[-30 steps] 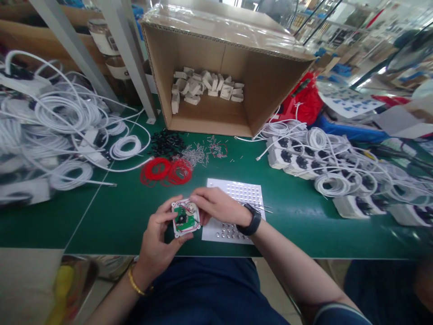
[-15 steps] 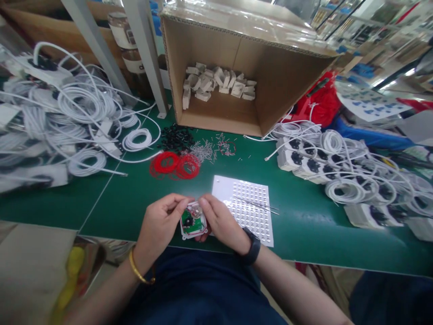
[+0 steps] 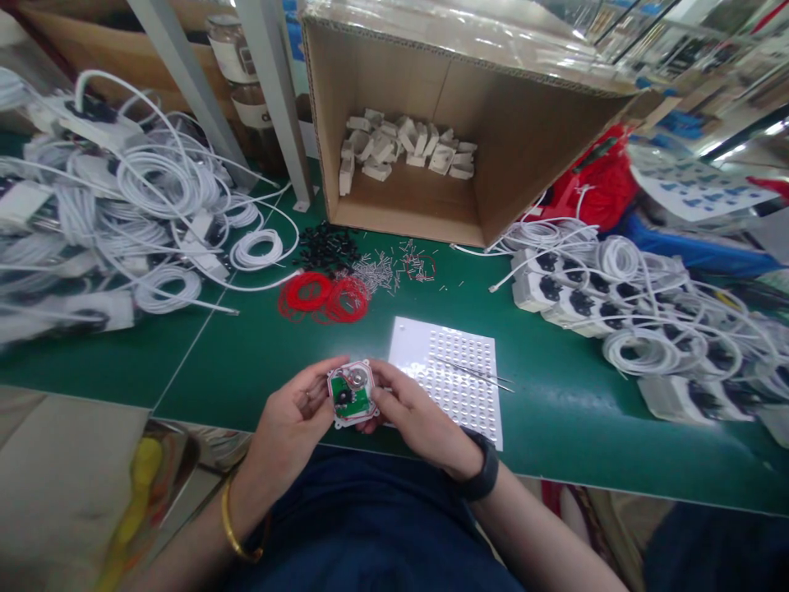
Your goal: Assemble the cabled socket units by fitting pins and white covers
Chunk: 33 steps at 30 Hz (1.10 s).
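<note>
Between my two hands is a small white plastic housing (image 3: 352,393) with a green circuit board inside, a black round part on the board and a red line around the rim. My left hand (image 3: 300,413) grips its left edge, thumb at the lower left. On the right edge my right hand (image 3: 403,403) holds it, thumb on the side and fingers partly hidden beneath. Just right of my right hand lies a white sheet (image 3: 410,345) with rows of small clear domes. Thin metal tweezers (image 3: 474,374) rest across that sheet.
Red sealing rings (image 3: 308,292), black small parts (image 3: 326,247) and loose screws (image 3: 382,271) lie ahead. Behind them a cardboard box (image 3: 407,205) holds several white housings (image 3: 382,148). Coiled white cables (image 3: 154,185) pile up left; white units with cables (image 3: 573,300) stand right.
Both thumbs have moved from the housing's top edge down to its sides, so more of the board and rim shows. The view has shifted slightly.
</note>
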Tool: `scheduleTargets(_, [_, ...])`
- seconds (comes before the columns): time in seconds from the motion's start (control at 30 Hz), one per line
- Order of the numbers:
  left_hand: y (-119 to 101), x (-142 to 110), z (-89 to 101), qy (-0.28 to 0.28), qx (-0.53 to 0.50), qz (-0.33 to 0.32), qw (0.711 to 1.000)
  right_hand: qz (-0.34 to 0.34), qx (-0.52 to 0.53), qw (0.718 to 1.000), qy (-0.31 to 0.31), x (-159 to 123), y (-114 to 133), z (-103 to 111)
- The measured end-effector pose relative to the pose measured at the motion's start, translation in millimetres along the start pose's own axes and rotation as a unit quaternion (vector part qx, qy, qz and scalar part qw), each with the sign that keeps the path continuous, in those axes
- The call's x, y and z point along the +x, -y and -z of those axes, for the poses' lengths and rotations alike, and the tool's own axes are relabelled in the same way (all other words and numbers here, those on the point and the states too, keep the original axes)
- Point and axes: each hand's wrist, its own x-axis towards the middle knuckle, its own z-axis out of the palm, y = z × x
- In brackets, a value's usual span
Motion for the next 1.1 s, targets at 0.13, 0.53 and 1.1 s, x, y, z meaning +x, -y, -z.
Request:
scheduleTargets(0.13, [4.3,-4.5,-3.7,0.006,-0.048,0.009,0.999,0.015,0.019,1.0,0.002,-3.2,0.3,-1.1])
scheduleTargets(0.53, [19.0,-7.5,-3.3,0.022,-0.016,-0.031,0.999,0.003,0.061,0.998,-0.004,-5.5,-5.6,-4.8])
scheduleTargets(1.1, [3.0,-0.8,24.5,0.138,-0.023,-0.004,0.99,0.013,0.078,0.997,-0.003,-10.6,-3.1,-4.5])
